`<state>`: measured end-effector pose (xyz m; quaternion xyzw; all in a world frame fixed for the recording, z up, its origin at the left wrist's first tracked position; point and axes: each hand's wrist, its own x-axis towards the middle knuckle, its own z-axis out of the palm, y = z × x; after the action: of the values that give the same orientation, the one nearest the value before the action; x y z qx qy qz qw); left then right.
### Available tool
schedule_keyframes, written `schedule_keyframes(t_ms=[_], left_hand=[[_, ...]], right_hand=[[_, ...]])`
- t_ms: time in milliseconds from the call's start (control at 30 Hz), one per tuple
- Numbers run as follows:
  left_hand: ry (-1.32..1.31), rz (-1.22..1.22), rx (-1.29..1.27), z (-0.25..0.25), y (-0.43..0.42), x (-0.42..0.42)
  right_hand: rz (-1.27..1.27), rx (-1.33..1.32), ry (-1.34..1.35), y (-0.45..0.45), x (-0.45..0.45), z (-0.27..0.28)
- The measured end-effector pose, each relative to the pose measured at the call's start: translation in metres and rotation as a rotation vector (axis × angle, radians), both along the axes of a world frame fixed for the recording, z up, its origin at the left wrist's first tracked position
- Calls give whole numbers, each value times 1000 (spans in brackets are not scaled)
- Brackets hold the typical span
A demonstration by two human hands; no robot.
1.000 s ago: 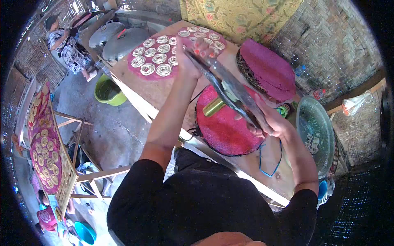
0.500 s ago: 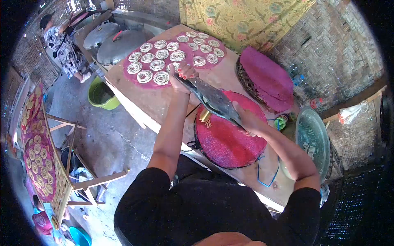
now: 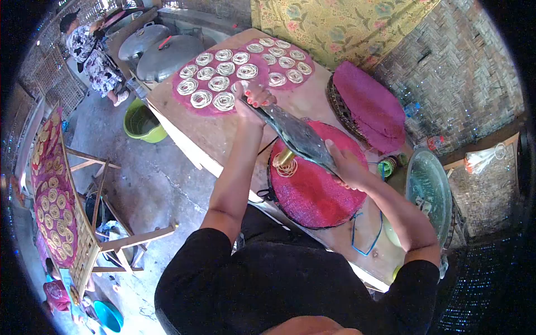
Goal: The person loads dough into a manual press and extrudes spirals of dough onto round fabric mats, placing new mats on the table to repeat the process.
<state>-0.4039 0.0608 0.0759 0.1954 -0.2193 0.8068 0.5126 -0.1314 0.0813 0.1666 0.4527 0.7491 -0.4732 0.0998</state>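
In the head view, the left hand is clenched around one end of a long dark press, fingers curled over it, while the right hand grasps the other end; the press sits slantwise above a red round mat. From under the press a brass tube points down at the mat's left part, where pale strands lie in loose loops. The mat rests on a wooden table. Beyond it, toward the upper left, are purple sheets bearing rows of pale coils. Beyond and to its right lies a magenta cloth over a basket. Farther right of the mat stands a translucent green basin, and near its lower right edge lies a blue cord.
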Motion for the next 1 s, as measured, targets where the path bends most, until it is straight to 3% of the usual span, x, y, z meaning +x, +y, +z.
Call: schedule_keyframes(t_ms=[200, 300, 400, 467, 500, 567, 600, 667, 767, 800, 900, 1000], left_hand=[[-83, -186, 135, -47, 50, 29], [-49, -215, 144, -50, 65, 33], [79, -195, 22, -31, 54, 39], [320, -83, -727, -2, 29, 43], [330, -83, -730, -7, 22, 41], [1245, -18, -1055, -20, 8, 44], [1255, -19, -1056, -23, 3, 51], [1619, -181, -1005, -20, -17, 72], [1624, -110, -1075, -13, -28, 95], [1567, -309, -1109, -7, -29, 95], [1669, -349, -896, -38, -8, 83], [1570, -439, -1042, -20, -17, 84]], right_hand=[[-60, 91, -6, 17, 32, -25], [-101, 185, -1, 24, 37, -34], [-176, 73, 60, 22, 44, -29], [-250, 33, 47, 22, 52, -19], [-253, 29, 56, 24, 56, -18], [-238, -46, 157, 28, 65, -19], [-242, -50, 165, 29, 66, -17], [-269, -71, 158, 29, 67, -14], [-221, -79, 193, 37, 67, -22], [-225, -83, 200, 37, 65, -23], [-219, 27, 176, 38, 57, -26], [-200, 113, 158, 48, 52, -39]])
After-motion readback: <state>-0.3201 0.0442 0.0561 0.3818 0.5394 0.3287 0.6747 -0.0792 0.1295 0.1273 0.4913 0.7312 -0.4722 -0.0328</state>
